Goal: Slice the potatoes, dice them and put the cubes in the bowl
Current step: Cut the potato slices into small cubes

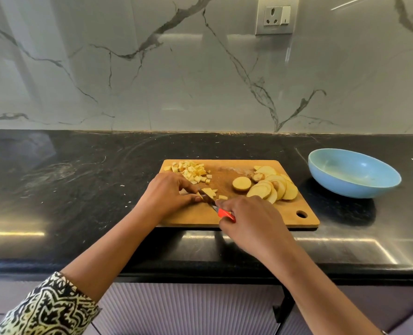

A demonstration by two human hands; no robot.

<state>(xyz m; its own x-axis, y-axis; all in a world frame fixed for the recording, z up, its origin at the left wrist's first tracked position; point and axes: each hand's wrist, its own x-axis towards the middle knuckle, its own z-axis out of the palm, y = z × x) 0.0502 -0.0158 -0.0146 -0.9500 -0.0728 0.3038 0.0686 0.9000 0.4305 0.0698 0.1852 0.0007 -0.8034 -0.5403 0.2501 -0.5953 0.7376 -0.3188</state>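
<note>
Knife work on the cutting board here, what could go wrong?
The left hand's fingertips pin the small potato piece right beside the knife, so a slip could nick them. The cutting board reaches the counter's front edge and might shift. The diced pile lies far from the blue bowl, so cubes may drop in transfer.

Left grip [169,193] pinching — right grip [251,226] fisted

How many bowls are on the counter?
1. The single round light-blue ceramic bowl sits on the black stone counter, to the right of the rectangular wooden cutting board and apart from it. It looks empty. No other bowl shows.
</note>
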